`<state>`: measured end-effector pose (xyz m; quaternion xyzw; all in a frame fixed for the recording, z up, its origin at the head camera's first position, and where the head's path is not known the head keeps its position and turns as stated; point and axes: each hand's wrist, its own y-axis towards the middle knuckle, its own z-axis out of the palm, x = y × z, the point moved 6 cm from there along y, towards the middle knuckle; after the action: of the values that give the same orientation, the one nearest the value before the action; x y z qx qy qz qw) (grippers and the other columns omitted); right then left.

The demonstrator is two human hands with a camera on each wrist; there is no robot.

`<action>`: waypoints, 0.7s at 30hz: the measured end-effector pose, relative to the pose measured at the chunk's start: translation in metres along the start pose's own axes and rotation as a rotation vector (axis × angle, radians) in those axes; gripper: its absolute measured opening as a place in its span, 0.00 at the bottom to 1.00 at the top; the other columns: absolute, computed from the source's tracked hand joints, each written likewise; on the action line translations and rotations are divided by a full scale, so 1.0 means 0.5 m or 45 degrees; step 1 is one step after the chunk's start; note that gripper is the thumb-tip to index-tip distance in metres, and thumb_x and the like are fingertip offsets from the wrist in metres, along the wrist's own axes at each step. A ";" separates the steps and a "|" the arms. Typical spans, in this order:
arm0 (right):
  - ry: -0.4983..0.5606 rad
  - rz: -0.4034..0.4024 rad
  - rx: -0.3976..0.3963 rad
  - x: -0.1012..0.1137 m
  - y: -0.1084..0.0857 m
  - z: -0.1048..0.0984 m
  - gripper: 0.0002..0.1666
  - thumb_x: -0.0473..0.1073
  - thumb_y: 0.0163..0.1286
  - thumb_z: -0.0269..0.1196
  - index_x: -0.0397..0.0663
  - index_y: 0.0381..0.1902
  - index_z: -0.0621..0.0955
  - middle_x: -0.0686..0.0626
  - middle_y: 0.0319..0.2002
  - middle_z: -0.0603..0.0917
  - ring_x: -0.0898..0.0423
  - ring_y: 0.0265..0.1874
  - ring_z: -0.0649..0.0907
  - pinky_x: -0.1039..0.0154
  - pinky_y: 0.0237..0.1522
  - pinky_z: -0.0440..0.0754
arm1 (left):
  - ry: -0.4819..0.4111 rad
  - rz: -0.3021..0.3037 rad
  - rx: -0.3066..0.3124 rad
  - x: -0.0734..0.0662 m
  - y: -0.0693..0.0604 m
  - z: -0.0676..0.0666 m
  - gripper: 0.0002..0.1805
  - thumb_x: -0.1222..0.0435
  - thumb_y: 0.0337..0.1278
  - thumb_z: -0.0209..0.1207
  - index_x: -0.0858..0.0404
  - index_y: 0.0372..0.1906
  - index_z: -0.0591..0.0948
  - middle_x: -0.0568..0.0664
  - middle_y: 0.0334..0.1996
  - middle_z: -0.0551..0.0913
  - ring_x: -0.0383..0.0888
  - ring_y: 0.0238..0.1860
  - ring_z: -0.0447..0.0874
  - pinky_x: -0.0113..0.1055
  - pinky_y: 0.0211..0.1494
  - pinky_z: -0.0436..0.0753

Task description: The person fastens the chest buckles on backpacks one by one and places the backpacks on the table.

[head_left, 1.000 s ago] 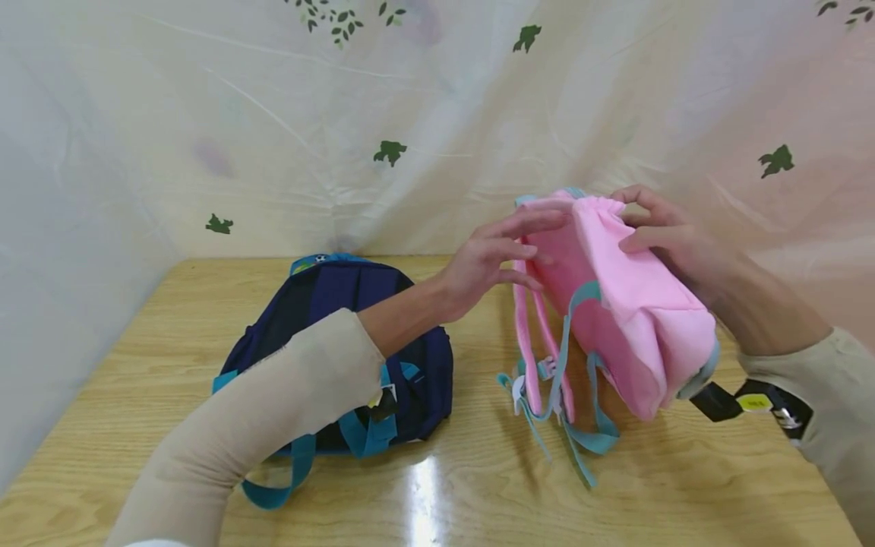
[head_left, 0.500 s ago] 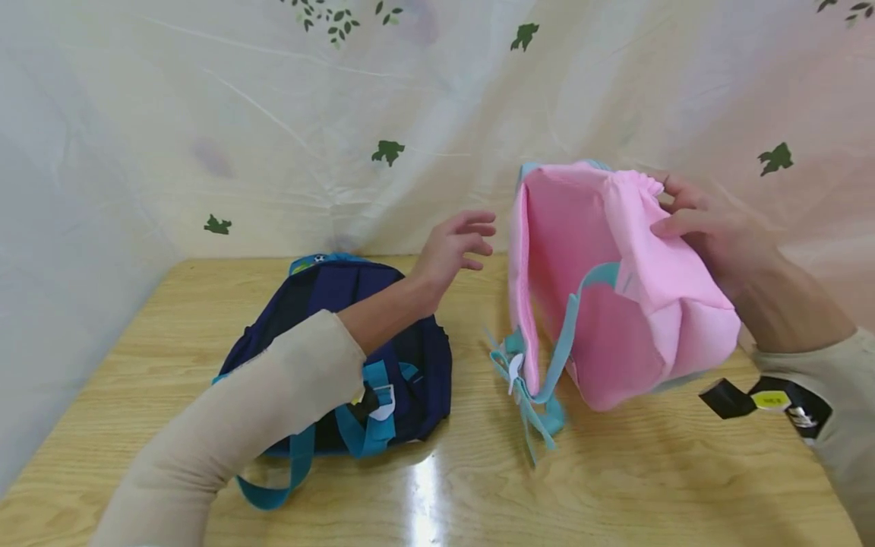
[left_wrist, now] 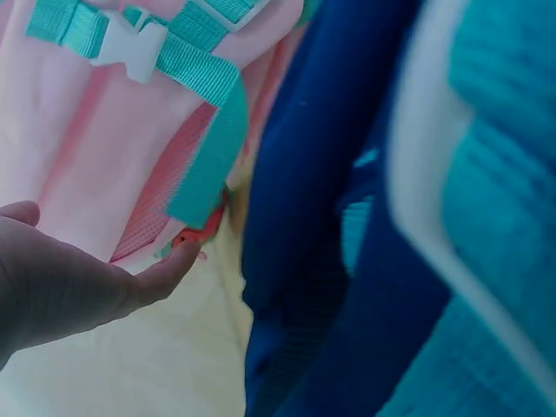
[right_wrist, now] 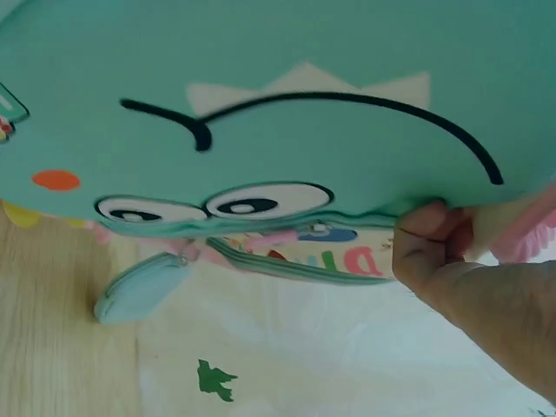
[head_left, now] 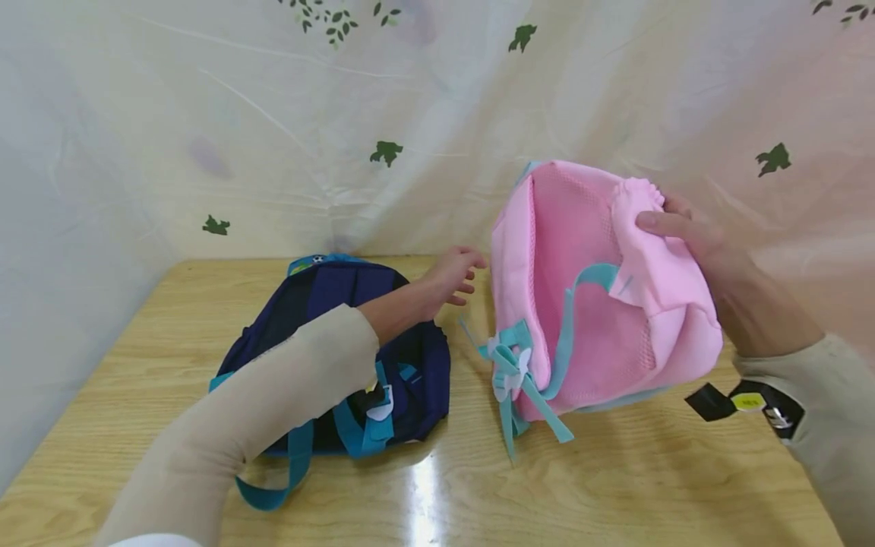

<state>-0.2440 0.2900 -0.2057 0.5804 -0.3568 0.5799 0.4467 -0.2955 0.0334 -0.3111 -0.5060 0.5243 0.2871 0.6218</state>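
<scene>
My right hand [head_left: 718, 262] grips the upper right side of a pink backpack [head_left: 513, 251], whose mesh back faces the head camera. In the right wrist view its green front [right_wrist: 347, 148] carries a cartoon face, and the hand [right_wrist: 478, 278] pinches the edge beside a zipped opening. Teal straps with white buckles [head_left: 509, 372] hang at the bag's lower left. My left hand [head_left: 447, 281], fingers loosely extended, is just left of the pink bag. In the left wrist view the hand [left_wrist: 78, 282] is close to the pink fabric; contact is unclear.
A navy backpack [head_left: 431, 365] with blue straps [head_left: 297, 463] lies on the wooden table [head_left: 472, 494] under and beside my left forearm. A pale curtain [head_left: 273, 114] with green leaf shapes hangs behind the table. A black band [head_left: 766, 403] is around my right wrist.
The pink backpack has turned so its back panel faces the head camera more fully. My left hand has drawn away from its top, moving left and down. The right hand keeps its grip.
</scene>
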 end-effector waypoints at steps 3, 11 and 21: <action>-0.080 0.018 -0.001 0.001 -0.005 0.000 0.23 0.36 0.79 0.48 0.62 0.66 0.68 0.50 0.47 0.80 0.56 0.36 0.84 0.64 0.35 0.87 | 0.031 -0.042 0.036 0.014 0.007 0.004 0.30 0.57 0.77 0.49 0.61 0.76 0.61 0.68 0.73 0.63 0.67 0.70 0.69 0.58 0.72 0.70; -0.146 -0.116 0.105 0.029 -0.006 -0.005 0.37 0.27 0.79 0.44 0.65 0.78 0.67 0.46 0.55 0.80 0.52 0.40 0.87 0.61 0.34 0.89 | 0.106 -0.129 0.081 0.039 0.018 0.007 0.35 0.56 0.75 0.53 0.60 0.79 0.56 0.68 0.73 0.62 0.67 0.68 0.72 0.59 0.69 0.74; -0.061 -0.134 -0.030 0.009 -0.010 -0.045 0.35 0.27 0.80 0.42 0.63 0.73 0.74 0.46 0.54 0.76 0.56 0.38 0.86 0.67 0.34 0.86 | 0.231 -0.174 0.151 0.061 0.018 0.019 0.34 0.55 0.76 0.52 0.62 0.77 0.56 0.65 0.70 0.64 0.66 0.65 0.72 0.59 0.67 0.75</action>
<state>-0.2471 0.3132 -0.2031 0.6066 -0.3434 0.5373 0.4748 -0.2916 0.0400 -0.3434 -0.5268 0.5587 0.1657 0.6188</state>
